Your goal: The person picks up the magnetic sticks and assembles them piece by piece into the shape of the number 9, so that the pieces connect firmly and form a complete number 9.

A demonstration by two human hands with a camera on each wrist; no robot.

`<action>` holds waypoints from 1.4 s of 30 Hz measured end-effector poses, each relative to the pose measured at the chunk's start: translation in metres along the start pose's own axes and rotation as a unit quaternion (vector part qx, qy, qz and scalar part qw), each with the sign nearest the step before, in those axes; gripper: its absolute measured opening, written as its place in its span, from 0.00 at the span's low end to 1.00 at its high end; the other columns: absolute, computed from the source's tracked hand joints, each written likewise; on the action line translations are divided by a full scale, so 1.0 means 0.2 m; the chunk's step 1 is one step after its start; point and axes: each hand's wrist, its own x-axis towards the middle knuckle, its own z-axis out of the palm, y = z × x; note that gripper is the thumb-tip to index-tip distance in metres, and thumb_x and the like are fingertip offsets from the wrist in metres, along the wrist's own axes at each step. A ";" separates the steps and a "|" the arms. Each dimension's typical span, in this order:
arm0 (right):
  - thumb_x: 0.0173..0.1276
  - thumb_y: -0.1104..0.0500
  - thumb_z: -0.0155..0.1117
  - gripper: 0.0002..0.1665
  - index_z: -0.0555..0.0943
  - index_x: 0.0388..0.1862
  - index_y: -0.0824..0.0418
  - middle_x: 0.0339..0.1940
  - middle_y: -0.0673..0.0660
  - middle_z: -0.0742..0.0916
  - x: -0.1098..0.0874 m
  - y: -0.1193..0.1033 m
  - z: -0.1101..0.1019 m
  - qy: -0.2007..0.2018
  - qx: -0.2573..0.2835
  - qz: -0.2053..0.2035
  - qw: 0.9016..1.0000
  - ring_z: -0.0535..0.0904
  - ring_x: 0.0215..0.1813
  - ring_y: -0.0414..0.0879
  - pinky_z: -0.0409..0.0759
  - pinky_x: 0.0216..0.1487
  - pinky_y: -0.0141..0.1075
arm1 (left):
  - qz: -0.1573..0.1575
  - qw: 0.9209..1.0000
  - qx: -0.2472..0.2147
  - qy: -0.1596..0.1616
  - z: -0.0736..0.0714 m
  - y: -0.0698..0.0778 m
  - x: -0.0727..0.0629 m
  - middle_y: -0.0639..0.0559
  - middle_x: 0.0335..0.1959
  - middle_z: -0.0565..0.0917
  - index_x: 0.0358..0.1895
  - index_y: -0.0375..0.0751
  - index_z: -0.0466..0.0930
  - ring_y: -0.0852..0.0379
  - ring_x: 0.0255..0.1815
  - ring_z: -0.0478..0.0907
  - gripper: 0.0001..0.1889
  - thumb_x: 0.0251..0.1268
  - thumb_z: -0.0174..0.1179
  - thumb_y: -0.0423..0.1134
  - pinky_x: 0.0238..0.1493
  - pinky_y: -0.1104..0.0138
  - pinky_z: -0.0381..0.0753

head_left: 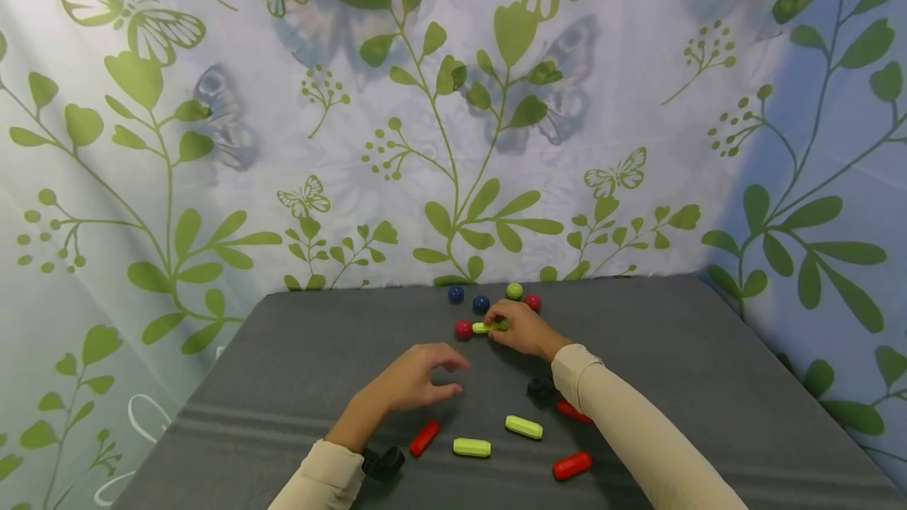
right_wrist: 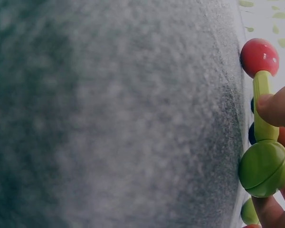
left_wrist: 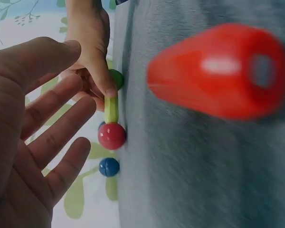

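Yellow-green rod (right_wrist: 263,127) is bridging red ball (right_wrist: 260,58) and green ball (right_wrist: 264,169) toward the table (head_left: 319,360)'s far edge, right hand (head_left: 523,327) pinching it, left hand (head_left: 418,376) hovering empty, fingers apart, and keeping all three in line is probably mattering most!

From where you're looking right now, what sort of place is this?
Probably an indoor corner screened off for tabletop work: a butterfly-and-leaf-print curtain hangs behind a gray tabletop, which bears colored balls and short rods.
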 end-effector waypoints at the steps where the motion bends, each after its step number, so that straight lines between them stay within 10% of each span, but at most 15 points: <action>1: 0.63 0.67 0.74 0.10 0.84 0.42 0.58 0.41 0.51 0.84 0.00 0.00 0.00 0.000 0.001 0.000 1.000 0.80 0.43 0.45 0.80 0.47 0.42 | -0.007 1.000 0.000 -0.002 0.00 0.00 -0.02 0.50 0.50 0.85 0.55 0.41 0.84 0.57 0.49 0.82 0.17 0.65 0.70 0.38 0.52 0.56 0.81; 15: 0.64 0.67 0.74 0.10 0.84 0.42 0.59 0.42 0.51 0.84 0.03 0.00 -0.03 -0.002 0.001 -0.007 1.000 0.80 0.42 0.45 0.80 0.45 0.41 | -0.035 0.998 -0.041 -0.019 0.02 -0.01 -0.23 0.60 0.34 0.82 0.47 0.45 0.84 0.69 0.30 0.77 0.12 0.65 0.71 0.43 0.31 0.72 0.79; 32: 0.65 0.66 0.73 0.09 0.85 0.43 0.57 0.43 0.51 0.84 0.04 -0.04 -0.01 -0.008 -0.025 -0.012 1.000 0.81 0.46 0.46 0.81 0.49 0.42 | -0.056 0.998 -0.022 -0.019 0.04 0.05 -0.28 0.60 0.26 0.79 0.31 0.48 0.78 0.70 0.24 0.74 0.11 0.57 0.75 0.38 0.26 0.75 0.75; 37: 0.64 0.65 0.74 0.09 0.87 0.42 0.57 0.41 0.50 0.85 0.04 -0.03 0.00 -0.006 -0.053 -0.025 0.998 0.82 0.45 0.46 0.82 0.48 0.42 | -0.118 0.990 -0.049 0.061 0.05 0.02 -0.21 0.61 0.27 0.81 0.32 0.48 0.78 0.67 0.25 0.78 0.09 0.60 0.72 0.36 0.25 0.70 0.78; 42: 0.65 0.64 0.74 0.08 0.87 0.41 0.56 0.40 0.49 0.85 0.05 -0.03 0.02 -0.010 -0.067 -0.025 0.997 0.83 0.44 0.45 0.82 0.47 0.40 | -0.186 0.964 -0.077 0.174 0.04 -0.01 -0.11 0.57 0.29 0.84 0.34 0.46 0.79 0.64 0.26 0.82 0.08 0.63 0.71 0.37 0.25 0.66 0.80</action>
